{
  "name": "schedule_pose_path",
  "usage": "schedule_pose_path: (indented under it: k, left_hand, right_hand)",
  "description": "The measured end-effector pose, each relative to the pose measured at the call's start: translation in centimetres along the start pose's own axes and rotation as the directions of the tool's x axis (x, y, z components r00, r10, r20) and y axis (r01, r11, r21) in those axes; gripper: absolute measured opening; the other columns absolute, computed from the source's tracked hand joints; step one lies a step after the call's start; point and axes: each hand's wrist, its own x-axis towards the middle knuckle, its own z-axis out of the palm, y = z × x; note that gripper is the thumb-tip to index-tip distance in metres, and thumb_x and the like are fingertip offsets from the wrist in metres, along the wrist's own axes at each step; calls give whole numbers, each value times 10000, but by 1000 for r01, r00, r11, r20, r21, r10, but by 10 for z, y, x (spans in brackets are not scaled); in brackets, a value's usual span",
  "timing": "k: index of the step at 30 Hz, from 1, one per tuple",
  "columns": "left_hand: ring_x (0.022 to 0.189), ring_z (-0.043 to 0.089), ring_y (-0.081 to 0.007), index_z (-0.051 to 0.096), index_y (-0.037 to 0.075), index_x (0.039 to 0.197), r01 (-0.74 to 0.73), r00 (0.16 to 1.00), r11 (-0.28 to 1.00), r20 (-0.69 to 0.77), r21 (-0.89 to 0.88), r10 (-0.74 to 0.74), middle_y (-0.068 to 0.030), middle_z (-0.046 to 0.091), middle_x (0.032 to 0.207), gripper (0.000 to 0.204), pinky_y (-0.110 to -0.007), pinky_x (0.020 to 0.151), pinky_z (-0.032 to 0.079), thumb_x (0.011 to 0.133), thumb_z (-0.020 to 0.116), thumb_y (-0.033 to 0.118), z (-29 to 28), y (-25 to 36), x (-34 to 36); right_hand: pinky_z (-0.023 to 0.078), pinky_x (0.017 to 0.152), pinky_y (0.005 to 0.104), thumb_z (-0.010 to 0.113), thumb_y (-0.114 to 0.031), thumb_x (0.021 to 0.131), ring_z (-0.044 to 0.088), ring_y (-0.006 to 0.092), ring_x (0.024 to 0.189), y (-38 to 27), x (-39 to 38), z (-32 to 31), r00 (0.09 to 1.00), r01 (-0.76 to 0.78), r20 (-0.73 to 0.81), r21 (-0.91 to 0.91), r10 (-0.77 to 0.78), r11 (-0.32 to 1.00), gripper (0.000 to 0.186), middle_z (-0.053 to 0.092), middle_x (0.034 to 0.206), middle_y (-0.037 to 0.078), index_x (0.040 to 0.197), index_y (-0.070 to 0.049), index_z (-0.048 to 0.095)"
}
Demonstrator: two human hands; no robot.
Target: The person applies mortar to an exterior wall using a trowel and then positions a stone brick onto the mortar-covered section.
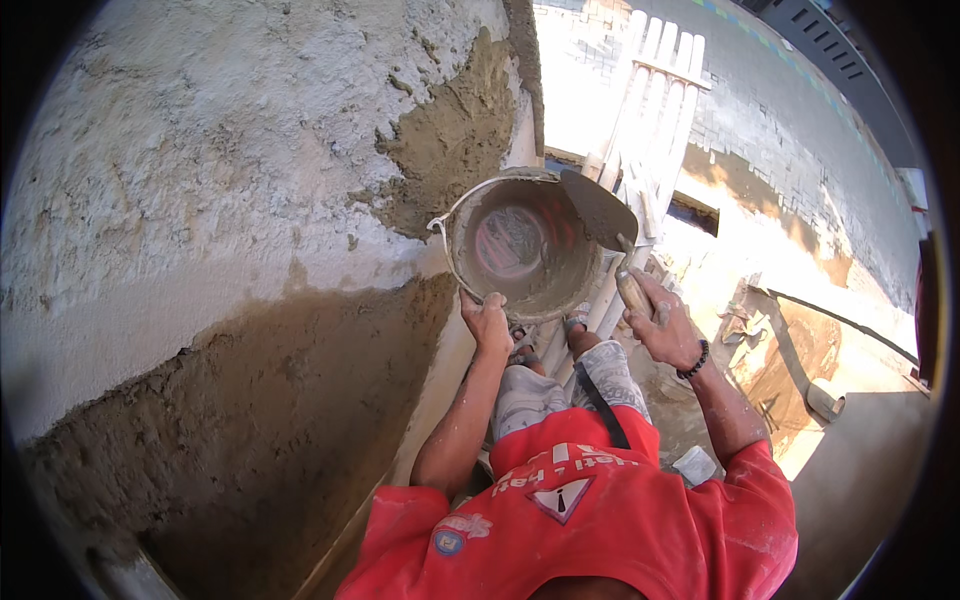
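A round bucket point(480, 225) is tilted so that I look down into it, with grey mortar smeared on its inner wall and a reddish patch showing at its bottom. My left hand point(487, 318) grips its near left rim, and a pale handle loops along the left side. In my right hand point(664, 322) is a trowel point(598, 208), held by its wooden grip, its mortar-coated blade lying over the bucket's right rim. To the left, wet mortar point(450, 140) clings to the whitish rough wall point(220, 150).
Lower left, the wall has a brown, rough lower section point(270, 410) beside a narrow ledge point(425, 400). Long pale poles point(650, 100) with a crosspiece lie ahead on the sunlit ground. A dark opening point(695, 213) sits beside them. Paving point(770, 110) stretches to the right.
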Motion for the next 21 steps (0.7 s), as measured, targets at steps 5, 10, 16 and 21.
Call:
schedule_pose_path:
  k: [5,10,16,21]
  left_hand:
    - [1051,518,-160,427,15,1331,-45,990,998,131,-39,49,-55,519,1221,651,-261,911,412,689,468,-83,25,20,5]
    - [1062,524,-181,440,0,1314,-118,975,991,194,54,106,-72,536,1213,635,-271,942,394,685,474,-80,33,47,-6]
    - [1074,521,-205,466,-30,1274,-195,962,980,204,46,182,-107,556,1204,597,-279,977,365,679,462,-77,41,57,-13]
    - [1070,523,-202,468,-34,1270,-153,963,986,234,64,134,-102,559,1195,593,-275,974,365,678,467,-71,25,58,-21]
  right_hand:
    - [504,733,469,582,-137,787,624,395,832,4,10,-6,987,146,15,-470,-158,870,521,637,924,242,1290,-43,487]
    - [532,692,449,509,-101,843,648,349,808,-29,66,0,985,153,65,-742,-157,653,397,653,847,205,1226,5,509]
    - [549,674,417,523,-100,838,666,328,807,14,60,40,935,355,311,-805,-171,476,319,655,813,184,1122,44,535]
    - [532,656,416,528,-57,813,651,329,774,-37,47,6,934,356,305,-801,-184,480,366,630,812,187,1170,26,523]
